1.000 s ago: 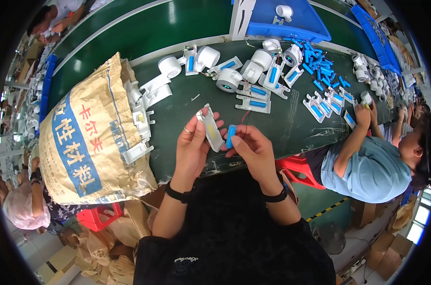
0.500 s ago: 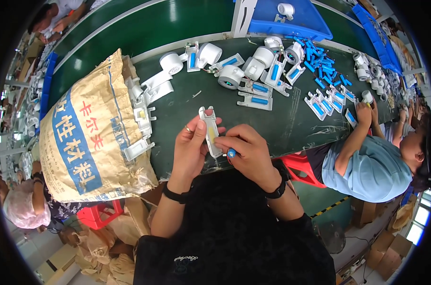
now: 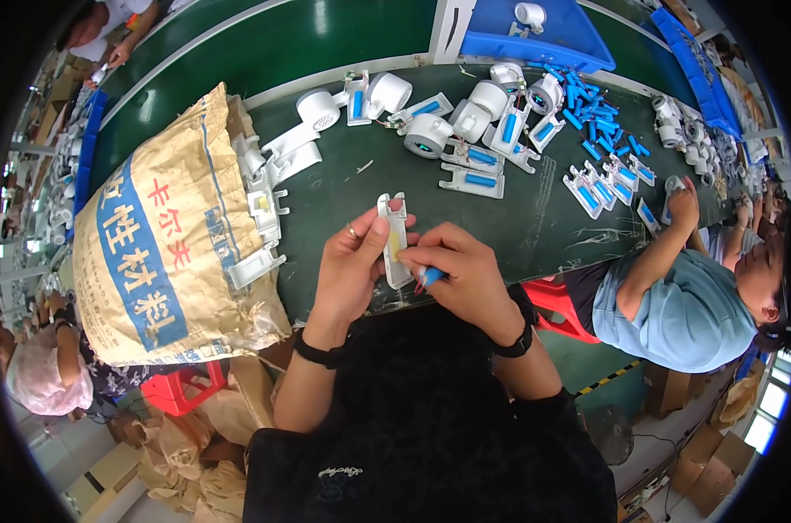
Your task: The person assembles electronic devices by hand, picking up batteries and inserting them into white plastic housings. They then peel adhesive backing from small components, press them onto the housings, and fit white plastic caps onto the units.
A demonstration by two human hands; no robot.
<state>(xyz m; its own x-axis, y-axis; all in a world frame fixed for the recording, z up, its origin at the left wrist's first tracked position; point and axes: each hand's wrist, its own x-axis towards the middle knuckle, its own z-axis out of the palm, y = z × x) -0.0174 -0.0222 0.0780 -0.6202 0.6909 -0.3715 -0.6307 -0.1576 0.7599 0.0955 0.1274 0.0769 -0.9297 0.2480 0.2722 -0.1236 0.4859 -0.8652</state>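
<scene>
Left hand (image 3: 352, 266) pinches a flat white plastic shell (image 3: 393, 237), long and slotted, just right of the woven paper sack (image 3: 164, 253). Right hand (image 3: 465, 275) has closed its fingers round a small blue cell (image 3: 432, 276), now pressed against the shell's lower end.

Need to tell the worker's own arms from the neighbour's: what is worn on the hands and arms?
Both forearms are bare, no gloves. The left hand has a ring on one finger and a black band at the wrist; the right hand has a black wristband too.
</scene>
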